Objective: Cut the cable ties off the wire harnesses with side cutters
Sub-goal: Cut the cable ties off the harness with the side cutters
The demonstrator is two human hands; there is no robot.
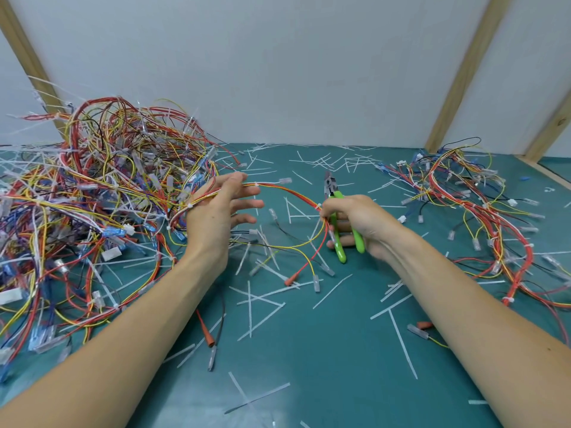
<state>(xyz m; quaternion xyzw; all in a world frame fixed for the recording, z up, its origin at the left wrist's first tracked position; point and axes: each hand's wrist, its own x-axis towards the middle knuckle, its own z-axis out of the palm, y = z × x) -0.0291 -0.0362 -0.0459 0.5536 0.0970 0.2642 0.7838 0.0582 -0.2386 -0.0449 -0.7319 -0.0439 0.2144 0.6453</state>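
Note:
A red, orange and yellow wire harness (287,190) arcs above the green mat between my two hands. My left hand (216,211) is spread, fingers apart, with the harness running across its palm and thumb; a white cable tie (189,206) sits on the wires at its heel. My right hand (355,220) holds the green-handled side cutters (338,239), jaws pointing away, and its fingertips also pinch the harness at another white tie (318,207). Below that pinch the wires fan out to loose ends with connectors.
A big tangled pile of harnesses (92,193) fills the left side of the mat. A smaller pile (472,199) lies at the right. Several cut white tie pieces (265,304) are scattered over the green mat (309,366). A wall with wooden battens stands behind.

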